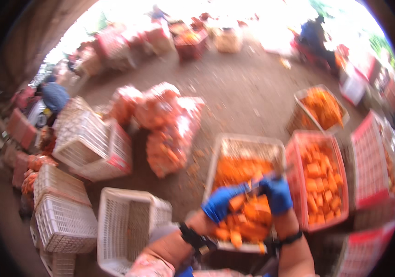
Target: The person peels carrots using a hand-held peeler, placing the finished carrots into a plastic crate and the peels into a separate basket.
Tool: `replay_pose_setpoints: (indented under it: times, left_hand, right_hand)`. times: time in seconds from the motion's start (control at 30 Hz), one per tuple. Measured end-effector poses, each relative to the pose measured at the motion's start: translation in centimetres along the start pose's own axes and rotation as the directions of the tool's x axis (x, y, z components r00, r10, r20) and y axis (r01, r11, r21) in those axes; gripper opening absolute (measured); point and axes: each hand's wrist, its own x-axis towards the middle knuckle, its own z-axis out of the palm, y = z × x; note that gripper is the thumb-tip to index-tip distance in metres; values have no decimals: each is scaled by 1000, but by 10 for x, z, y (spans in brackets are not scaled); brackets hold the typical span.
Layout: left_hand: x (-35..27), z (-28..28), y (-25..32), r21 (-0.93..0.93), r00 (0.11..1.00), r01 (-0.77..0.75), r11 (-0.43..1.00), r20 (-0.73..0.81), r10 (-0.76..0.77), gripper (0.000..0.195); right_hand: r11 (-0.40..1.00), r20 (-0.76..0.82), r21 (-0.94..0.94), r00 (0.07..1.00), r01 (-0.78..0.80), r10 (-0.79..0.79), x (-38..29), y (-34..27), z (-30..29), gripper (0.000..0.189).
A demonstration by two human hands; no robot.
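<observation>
My left hand (222, 202), in a blue glove, and my right hand (278, 194), gloved alike, are close together above a white plastic crate (249, 139). Between the fingertips is something small, too blurred to name; whether each hand grips it cannot be told. Under the hands, orange vegetable chunks (246, 225) fill the near part of the crate, and finer orange pieces (242, 169) lie in its far part. A red crate (291, 194) directly to the right holds more orange chunks (322, 183). Both wrists wear black bands.
A white crate (114, 228) lies to my left, near stacked crates (66, 221). Ahead are pink bags (169, 138) of orange pieces. Another crate (296, 95) of orange shreds stands beyond the red one. Far right sits a person in blue (312, 34); another person (54, 97) is at far left.
</observation>
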Motion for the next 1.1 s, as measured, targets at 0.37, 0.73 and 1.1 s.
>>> replay_pose_setpoints:
  times: [0.37, 0.73, 1.1]
  left_hand:
    - [43, -36, -25, -376, 966, 171, 911, 244, -81, 53]
    - [43, -33, -33, -228, 999, 35, 973, 44, -25, 34]
    - [37, -34, -27, -172, 916, 173, 970, 389, -94, 51]
  right_hand:
    - [966, -339, -188, 911, 178, -234, -10, -36, 15, 16]
    - [980, 7, -125, 987, -157, 159, -25, -13, 39, 19]
    - [992, -514, -126, 854, 16, -79, 16, -7, -47, 19]
